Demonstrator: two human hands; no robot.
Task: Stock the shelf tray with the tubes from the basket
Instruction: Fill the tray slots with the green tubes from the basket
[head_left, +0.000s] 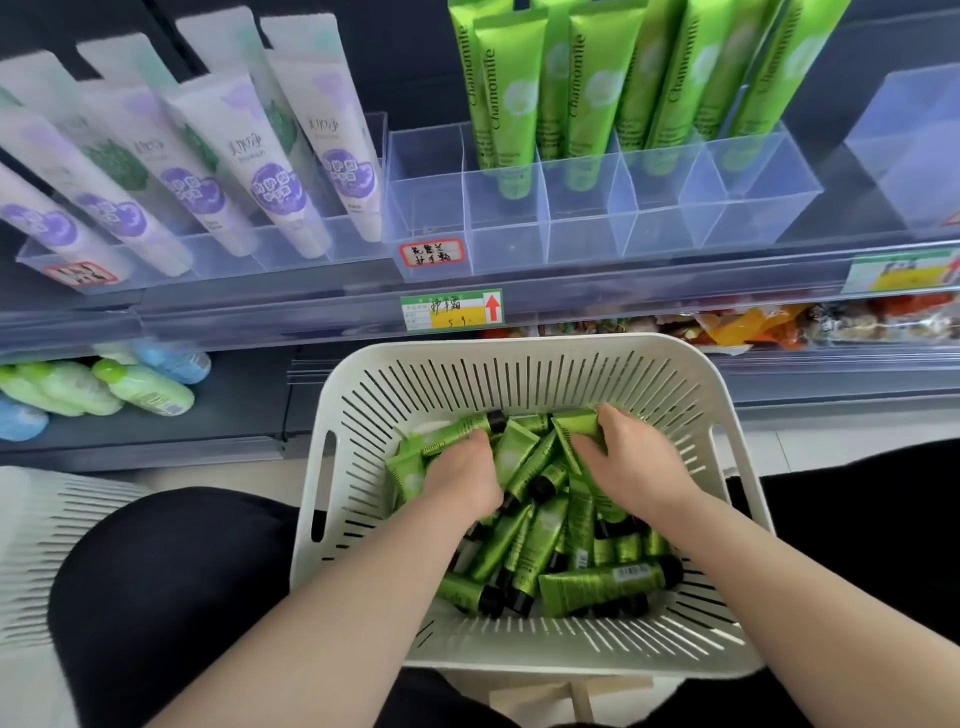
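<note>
Both forearms reach down into the white basket (519, 382) at lower centre. Left hand (462, 478) and right hand (636, 465) each curl their fingers round green tubes (602, 582) in the heap, apparently gathering a batch. Clear shelf tray (509, 234), upper centre, shows vacant front compartments awaiting stock.

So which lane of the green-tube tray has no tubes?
The leftmost lane, behind the red-bordered handwritten label; every other lane holds upright green tubes.
</note>
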